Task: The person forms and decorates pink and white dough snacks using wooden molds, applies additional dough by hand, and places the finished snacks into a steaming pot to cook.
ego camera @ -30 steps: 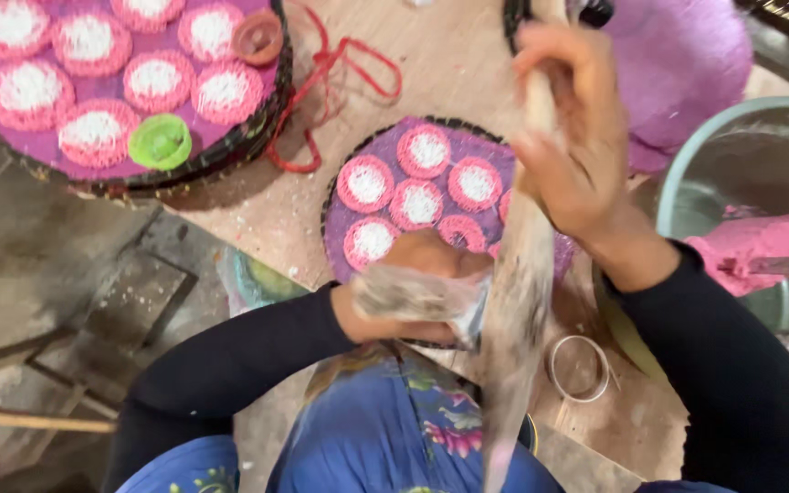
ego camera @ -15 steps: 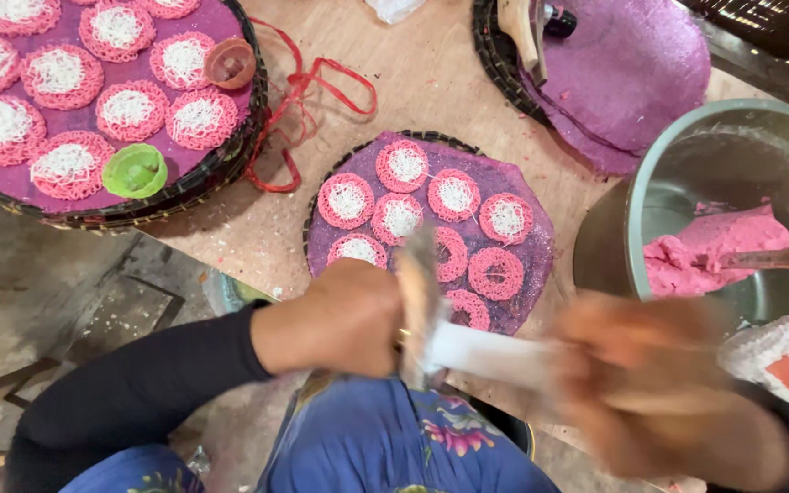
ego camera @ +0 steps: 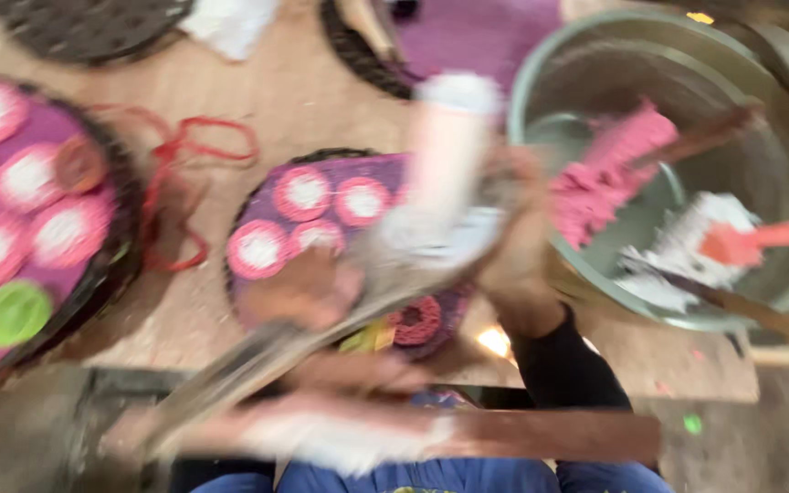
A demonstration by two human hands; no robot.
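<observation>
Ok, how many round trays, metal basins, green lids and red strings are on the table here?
Round trays: 4
Metal basin: 1
Green lid: 1
Red string: 1
Total: 7

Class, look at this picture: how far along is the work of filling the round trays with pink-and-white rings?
Done: the left tray looks full of pink-and-white rings. In hand: the middle tray holds several rings, and the blurred right hand holds a white bag over it; the left hand is too smeared to read. Left: part of the middle tray is hidden, and pink paste remains in the metal bowl.
</observation>
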